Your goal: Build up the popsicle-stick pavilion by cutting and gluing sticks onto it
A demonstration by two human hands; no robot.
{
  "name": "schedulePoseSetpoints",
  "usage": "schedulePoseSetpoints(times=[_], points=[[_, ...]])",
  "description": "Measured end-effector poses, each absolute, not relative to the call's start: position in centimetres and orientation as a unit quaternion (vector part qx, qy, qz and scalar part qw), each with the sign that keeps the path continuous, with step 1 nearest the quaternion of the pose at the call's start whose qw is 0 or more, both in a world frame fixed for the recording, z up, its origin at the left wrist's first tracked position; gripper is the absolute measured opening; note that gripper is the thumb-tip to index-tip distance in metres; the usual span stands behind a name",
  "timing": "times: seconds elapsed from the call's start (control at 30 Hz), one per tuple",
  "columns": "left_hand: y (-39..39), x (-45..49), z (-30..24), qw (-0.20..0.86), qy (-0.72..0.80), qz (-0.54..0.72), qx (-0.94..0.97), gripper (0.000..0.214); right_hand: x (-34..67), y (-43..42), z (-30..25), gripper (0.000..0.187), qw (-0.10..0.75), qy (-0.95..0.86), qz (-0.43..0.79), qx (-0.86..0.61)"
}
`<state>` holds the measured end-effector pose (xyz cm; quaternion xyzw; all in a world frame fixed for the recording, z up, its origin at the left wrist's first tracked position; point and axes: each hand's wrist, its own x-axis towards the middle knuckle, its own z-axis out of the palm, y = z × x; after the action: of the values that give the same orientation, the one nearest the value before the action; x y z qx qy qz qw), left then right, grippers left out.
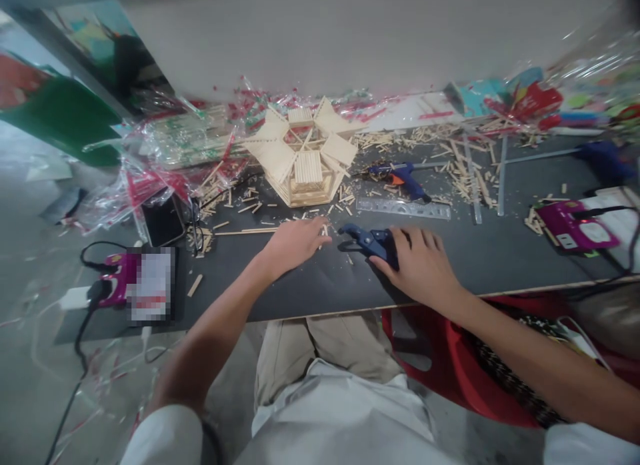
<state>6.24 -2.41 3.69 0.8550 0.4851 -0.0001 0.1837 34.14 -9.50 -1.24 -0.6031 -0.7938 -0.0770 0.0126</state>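
My right hand [420,262] is closed around the handles of a blue pair of cutters [365,240], whose jaws point left over the dark table [500,252]. My left hand [295,242] rests on the table just left of the jaws, fingers curled at a short wooden stick piece [325,232]; whether it grips the piece is unclear. Beyond both hands stands a hexagonal model of wooden sticks [305,155].
A clear ruler [403,208] and a blue glue gun [403,178] lie behind my right hand. Loose stick scraps [460,165] and crumpled plastic wrap [165,152] cover the far side. A phone [163,220] and power strips [575,228] sit at the ends. A red chair [450,358] stands below.
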Motion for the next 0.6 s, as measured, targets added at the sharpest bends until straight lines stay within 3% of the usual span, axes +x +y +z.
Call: schedulePoseSetpoints(times=[0.17,0.4,0.5,0.6], points=[[-1.1,2.5,2.2,0.251,0.527,0.164,0.795,0.038,32.3,-9.5,-0.6,0.073,0.022,-0.793,-0.050,-0.606],[-0.1,1.1,-1.0,0.464,0.515,0.350,0.630,0.042,34.8,-0.4,2.5,0.067,0.070,-0.692,-0.025,-0.718],[-0.1,1.1,-1.0,0.513,0.495,0.381,0.590,0.052,35.8,3.9,2.9,0.069,0.012,-0.633,0.043,-0.773],[-0.2,1.0,-0.8,0.553,0.477,0.397,0.556,0.057,36.4,6.4,2.6,0.058,-0.021,-0.625,0.096,-0.774]])
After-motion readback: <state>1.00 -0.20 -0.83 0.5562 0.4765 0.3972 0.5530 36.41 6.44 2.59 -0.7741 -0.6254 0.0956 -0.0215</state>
